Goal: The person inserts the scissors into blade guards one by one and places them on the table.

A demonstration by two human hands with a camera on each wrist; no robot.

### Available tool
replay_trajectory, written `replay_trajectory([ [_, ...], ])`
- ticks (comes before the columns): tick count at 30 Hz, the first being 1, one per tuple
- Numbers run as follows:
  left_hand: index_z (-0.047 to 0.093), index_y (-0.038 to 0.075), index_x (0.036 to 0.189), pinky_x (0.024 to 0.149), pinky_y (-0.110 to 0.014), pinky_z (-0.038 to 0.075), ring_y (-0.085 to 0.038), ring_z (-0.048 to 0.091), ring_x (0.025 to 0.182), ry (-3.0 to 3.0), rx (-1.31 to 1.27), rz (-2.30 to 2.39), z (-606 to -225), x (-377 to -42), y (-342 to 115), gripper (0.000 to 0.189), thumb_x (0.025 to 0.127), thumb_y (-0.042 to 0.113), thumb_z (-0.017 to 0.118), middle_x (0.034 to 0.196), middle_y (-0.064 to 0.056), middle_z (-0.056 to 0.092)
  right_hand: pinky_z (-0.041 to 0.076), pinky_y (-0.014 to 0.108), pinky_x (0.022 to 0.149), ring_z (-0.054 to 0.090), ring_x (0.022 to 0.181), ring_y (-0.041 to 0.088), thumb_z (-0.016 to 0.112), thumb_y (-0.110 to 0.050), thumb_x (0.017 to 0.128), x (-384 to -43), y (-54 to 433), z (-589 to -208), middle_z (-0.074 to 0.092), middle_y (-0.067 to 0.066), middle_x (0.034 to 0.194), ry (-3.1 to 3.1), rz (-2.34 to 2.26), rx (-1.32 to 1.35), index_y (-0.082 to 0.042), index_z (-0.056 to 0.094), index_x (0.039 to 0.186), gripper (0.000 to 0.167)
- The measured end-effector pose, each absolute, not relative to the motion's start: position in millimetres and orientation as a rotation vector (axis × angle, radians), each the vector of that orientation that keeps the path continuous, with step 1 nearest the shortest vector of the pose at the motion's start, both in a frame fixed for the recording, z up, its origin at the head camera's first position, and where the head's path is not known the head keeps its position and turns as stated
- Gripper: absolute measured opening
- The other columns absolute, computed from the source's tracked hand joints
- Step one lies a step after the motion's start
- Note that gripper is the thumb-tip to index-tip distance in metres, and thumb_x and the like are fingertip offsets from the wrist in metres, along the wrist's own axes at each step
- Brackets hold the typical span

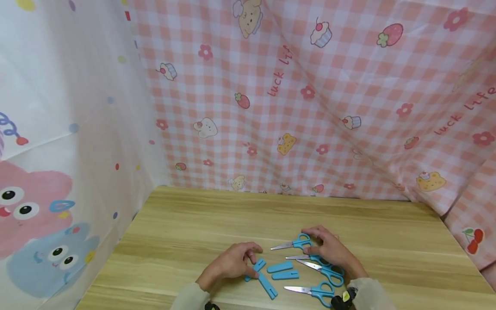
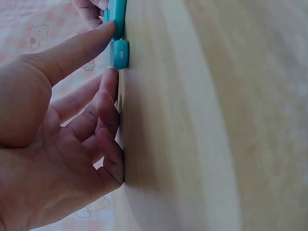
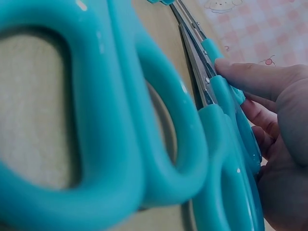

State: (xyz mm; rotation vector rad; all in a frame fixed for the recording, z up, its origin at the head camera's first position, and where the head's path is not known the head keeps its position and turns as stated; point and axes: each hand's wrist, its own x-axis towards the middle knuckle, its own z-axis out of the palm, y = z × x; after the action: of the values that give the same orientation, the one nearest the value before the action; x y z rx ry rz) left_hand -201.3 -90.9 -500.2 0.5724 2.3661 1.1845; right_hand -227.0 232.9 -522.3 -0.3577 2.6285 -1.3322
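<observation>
My left hand (image 1: 234, 260) rests low on the table, fingers loosely bent, beside several blue scissor caps. Its thumb touches one slanting cap (image 1: 267, 287), which overlaps another cap (image 1: 260, 264) partly hidden by the hand. In the left wrist view the thumb lies against the caps (image 2: 120, 54), the other fingertips down on the wood. My right hand (image 1: 329, 247) holds the farthest pair of blue-handled scissors (image 1: 297, 243) by its handles, between thumb and fingers. Another pair of scissors (image 1: 327, 273) lies just below that hand, blades pointing left. In the right wrist view, large handles (image 3: 96, 120) fill the foreground.
Two more blue caps (image 1: 284, 274) lie side by side between the hands. Nearer the front is a separate pair of scissors (image 1: 310, 291). A pink checked cloth (image 1: 271, 107) hangs behind the wooden table (image 1: 193, 215), and a white printed cloth (image 1: 97, 150) on the left.
</observation>
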Motion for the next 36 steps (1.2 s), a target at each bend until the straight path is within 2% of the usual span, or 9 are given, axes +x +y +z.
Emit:
replay_trajectory([
  [10, 0.071, 0.015, 0.113, 0.068, -0.021, 0.040, -0.008, 0.046, 0.073, 2.364, 0.710, 1.141, -502.3, -204.2, -88.2, 0.042, 0.075, 0.007, 0.086, 0.085, 0.000, 0.057, 0.041, 0.042, 0.094, 0.050, 0.116, 0.026, 0.082, -0.022, 0.081, -228.5, 233.4, -524.3, 0.057, 0.008, 0.128, 2.646, -1.335, -0.351, -0.014, 0.066, 0.123, 0.047],
  [16, 0.072, 0.017, 0.106, 0.068, -0.022, 0.039, -0.007, 0.045, 0.072, 2.369, 0.711, 1.119, -500.7, -203.9, -88.1, 0.034, 0.075, 0.009, 0.086, 0.084, 0.001, 0.057, 0.039, 0.042, 0.095, 0.050, 0.115, 0.026, 0.083, -0.020, 0.080, -229.6, 233.5, -526.2, 0.058, 0.007, 0.127, 2.633, -1.361, -0.337, -0.015, 0.066, 0.122, 0.046],
  [28, 0.071, 0.010, 0.103, 0.062, -0.020, 0.039, -0.007, 0.046, 0.066, 2.348, 0.690, 1.197, -500.6, -204.0, -90.8, 0.030, 0.077, 0.002, 0.083, 0.085, 0.000, 0.061, 0.037, 0.042, 0.096, 0.048, 0.111, 0.025, 0.083, -0.018, 0.080, -229.9, 234.8, -526.4, 0.058, 0.007, 0.129, 2.620, -1.396, -0.332, -0.014, 0.065, 0.123, 0.047],
  [36, 0.070, 0.008, 0.102, 0.065, -0.021, 0.044, -0.009, 0.052, 0.072, 2.346, 0.637, 1.210, -501.3, -204.1, -91.7, 0.030, 0.076, -0.005, 0.080, 0.086, 0.001, 0.064, 0.034, 0.053, 0.106, 0.046, 0.127, 0.031, 0.082, -0.014, 0.080, -226.4, 233.0, -523.1, 0.060, 0.008, 0.128, 2.546, -1.489, -0.321, -0.010, 0.062, 0.124, 0.049],
])
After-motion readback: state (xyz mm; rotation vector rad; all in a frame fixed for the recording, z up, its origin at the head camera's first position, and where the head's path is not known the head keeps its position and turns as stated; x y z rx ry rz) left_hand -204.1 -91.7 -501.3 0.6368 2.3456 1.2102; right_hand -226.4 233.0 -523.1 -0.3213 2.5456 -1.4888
